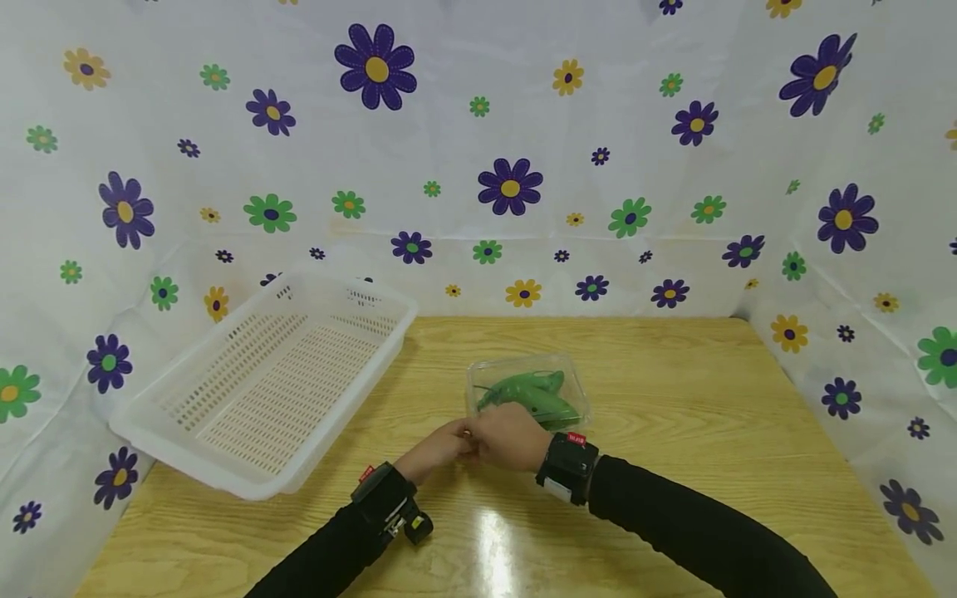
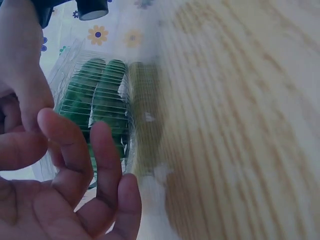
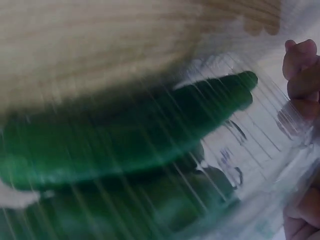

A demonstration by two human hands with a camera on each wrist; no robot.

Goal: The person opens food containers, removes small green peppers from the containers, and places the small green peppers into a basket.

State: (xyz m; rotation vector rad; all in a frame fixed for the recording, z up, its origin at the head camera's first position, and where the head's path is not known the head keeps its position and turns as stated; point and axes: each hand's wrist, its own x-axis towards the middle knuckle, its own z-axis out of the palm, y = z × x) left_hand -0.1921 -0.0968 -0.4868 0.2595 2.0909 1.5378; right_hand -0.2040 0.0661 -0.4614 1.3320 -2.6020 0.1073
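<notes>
A clear plastic box (image 1: 516, 362) with long green peppers (image 1: 549, 404) inside lies on the wooden table. At its near left corner my two hands meet. My right hand (image 1: 514, 435) curls over that corner and grips it, hiding part of the peppers. From the left, my left hand (image 1: 439, 448) reaches in with thumb and index finger pinched together at the same edge; its other fingers (image 2: 106, 165) are loosely bent beside the box. Close up in the right wrist view, a green pepper (image 3: 115, 145) shows through the ridged plastic. What exactly the fingertips pinch I cannot tell.
To the left stands a large white plastic basket (image 1: 396, 332) with slotted walls and base, set at a slant. A white curtain (image 1: 449, 149) with printed flowers encloses the table (image 1: 673, 390) at the back and sides.
</notes>
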